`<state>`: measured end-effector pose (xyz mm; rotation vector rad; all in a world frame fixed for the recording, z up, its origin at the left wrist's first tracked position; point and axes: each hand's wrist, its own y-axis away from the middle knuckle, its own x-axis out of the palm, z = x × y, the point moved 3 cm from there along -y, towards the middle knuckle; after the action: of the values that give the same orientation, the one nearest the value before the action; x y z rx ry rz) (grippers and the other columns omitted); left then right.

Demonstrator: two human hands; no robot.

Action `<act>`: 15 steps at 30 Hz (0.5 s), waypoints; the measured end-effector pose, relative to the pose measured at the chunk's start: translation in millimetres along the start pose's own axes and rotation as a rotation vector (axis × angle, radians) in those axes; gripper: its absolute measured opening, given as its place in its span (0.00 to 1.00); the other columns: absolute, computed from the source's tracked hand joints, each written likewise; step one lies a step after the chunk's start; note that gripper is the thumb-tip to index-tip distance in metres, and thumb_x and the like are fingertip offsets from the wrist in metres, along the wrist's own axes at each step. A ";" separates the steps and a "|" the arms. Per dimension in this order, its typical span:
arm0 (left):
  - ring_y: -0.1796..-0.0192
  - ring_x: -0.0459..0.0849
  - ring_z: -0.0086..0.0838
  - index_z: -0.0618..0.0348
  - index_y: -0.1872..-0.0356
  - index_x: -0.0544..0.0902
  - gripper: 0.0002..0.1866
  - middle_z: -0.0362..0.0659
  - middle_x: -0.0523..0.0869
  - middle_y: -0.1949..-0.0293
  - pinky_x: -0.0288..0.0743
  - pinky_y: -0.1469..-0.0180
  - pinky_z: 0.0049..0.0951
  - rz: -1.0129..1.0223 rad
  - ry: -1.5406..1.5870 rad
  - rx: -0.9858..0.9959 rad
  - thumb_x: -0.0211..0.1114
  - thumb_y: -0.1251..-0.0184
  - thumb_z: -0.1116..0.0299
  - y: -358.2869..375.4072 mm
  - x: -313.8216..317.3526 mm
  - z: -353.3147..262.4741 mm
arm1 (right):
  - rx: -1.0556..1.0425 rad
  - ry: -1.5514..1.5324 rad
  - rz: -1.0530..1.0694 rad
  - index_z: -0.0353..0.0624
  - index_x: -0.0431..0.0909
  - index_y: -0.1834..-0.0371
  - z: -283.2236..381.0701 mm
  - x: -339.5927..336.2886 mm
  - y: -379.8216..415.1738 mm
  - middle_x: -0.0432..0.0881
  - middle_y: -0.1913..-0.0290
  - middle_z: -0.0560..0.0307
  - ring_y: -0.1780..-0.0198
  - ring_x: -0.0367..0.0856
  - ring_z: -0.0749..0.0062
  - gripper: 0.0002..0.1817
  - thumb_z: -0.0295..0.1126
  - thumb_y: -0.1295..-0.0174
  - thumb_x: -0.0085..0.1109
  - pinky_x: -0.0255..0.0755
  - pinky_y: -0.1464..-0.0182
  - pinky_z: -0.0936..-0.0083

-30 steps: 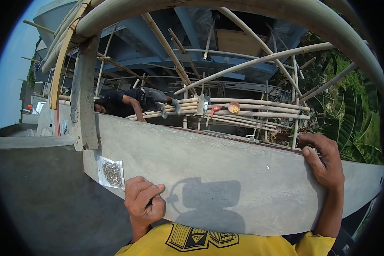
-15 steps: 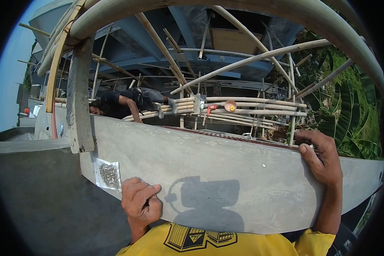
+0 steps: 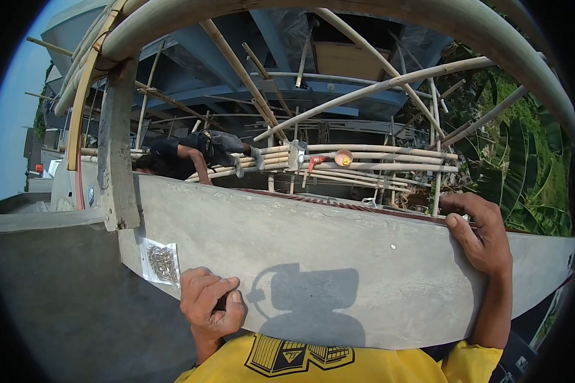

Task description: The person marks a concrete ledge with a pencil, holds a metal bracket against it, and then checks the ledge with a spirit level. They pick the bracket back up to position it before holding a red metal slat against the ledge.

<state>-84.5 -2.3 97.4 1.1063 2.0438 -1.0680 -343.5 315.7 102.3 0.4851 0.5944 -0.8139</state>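
Observation:
My left hand (image 3: pixel 212 303) rests near the front edge of a grey concrete ledge (image 3: pixel 377 281), fingers curled; anything inside them is hidden. Just left of it lies a clear plastic bag of screws (image 3: pixel 162 262). Along the far edge of the ledge runs a reddish-brown strip (image 3: pixel 338 206). My right hand (image 3: pixel 482 233) is closed over that edge at the strip's right part, thumb on the near side and fingertips out of sight beyond.
Beyond the ledge, a co-worker (image 3: pixel 195 153) leans on bamboo scaffolding (image 3: pixel 390 155), one hand by the wall. A red power tool (image 3: pixel 315 162) and a round orange container (image 3: pixel 344 157) sit on the poles. A concrete post (image 3: pixel 118 147) stands left; a thick bamboo pole (image 3: pixel 287 5) arches overhead.
My left thumb has shifted slightly against the curled fingers. The co-worker's head has dipped or turned a little behind the wall. My right hand keeps its place on the edge.

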 end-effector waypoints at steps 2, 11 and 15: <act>0.66 0.76 0.37 0.58 0.68 0.87 0.12 0.41 0.79 0.73 0.73 0.63 0.35 -0.002 0.001 0.004 0.65 0.59 0.75 0.0 0.0 0.1 | 0.002 0.004 0.006 0.37 0.83 0.48 0.4 -0.7 -0.1 0.86 0.55 0.44 0.55 0.86 0.58 0.18 0.39 0.33 0.63 0.83 0.54 0.66; 0.67 0.76 0.37 0.57 0.69 0.87 0.11 0.41 0.79 0.73 0.72 0.62 0.36 -0.002 -0.031 0.020 0.66 0.58 0.74 0.2 0.3 0.3 | -0.009 -0.001 -0.003 0.37 0.83 0.48 -1.7 0.2 0.6 0.86 0.55 0.44 0.55 0.86 0.58 0.17 0.38 0.33 0.63 0.83 0.54 0.66; 0.66 0.76 0.38 0.57 0.68 0.87 0.11 0.41 0.78 0.73 0.72 0.62 0.37 0.005 -0.036 0.010 0.66 0.57 0.73 1.3 0.1 0.9 | -0.002 0.000 0.006 0.38 0.83 0.48 -0.8 -0.2 0.7 0.87 0.54 0.45 0.55 0.86 0.57 0.17 0.38 0.33 0.63 0.83 0.54 0.66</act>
<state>-83.3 -2.6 96.3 1.0890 2.0087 -1.0884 -343.3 316.7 102.0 0.4848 0.5935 -0.8079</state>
